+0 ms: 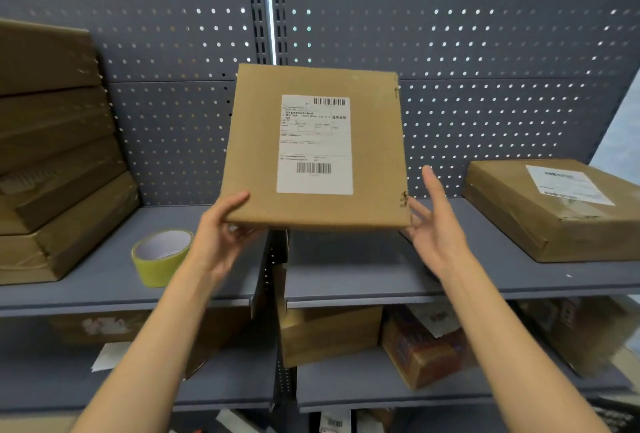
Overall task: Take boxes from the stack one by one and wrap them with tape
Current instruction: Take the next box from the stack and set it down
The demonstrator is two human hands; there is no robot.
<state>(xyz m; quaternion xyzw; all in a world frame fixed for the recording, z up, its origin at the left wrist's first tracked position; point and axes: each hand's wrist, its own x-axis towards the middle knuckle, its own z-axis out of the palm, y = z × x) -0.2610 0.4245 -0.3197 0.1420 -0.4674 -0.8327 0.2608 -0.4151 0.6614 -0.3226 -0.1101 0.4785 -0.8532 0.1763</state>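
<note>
Far left on the grey shelf (pixel 104 280): stack of brown boxes (pixel 59 169), several high, skewed. Just right of it, roll of yellowish tape (pixel 161 256), standing on the shelf, apart from the stack. Centre, held up above the shelf gap: flat cardboard box (pixel 315 148), white shipping label (pixel 314 145) facing the camera. Left hand (pixel 221 235) gripped its lower left corner, thumb on top, fingers curled beneath. Right hand (pixel 433 224) open, fingers straight, fingertips at the lower right corner. Far right on the shelf: another labelled box (pixel 554 211), lying flat.
</note>
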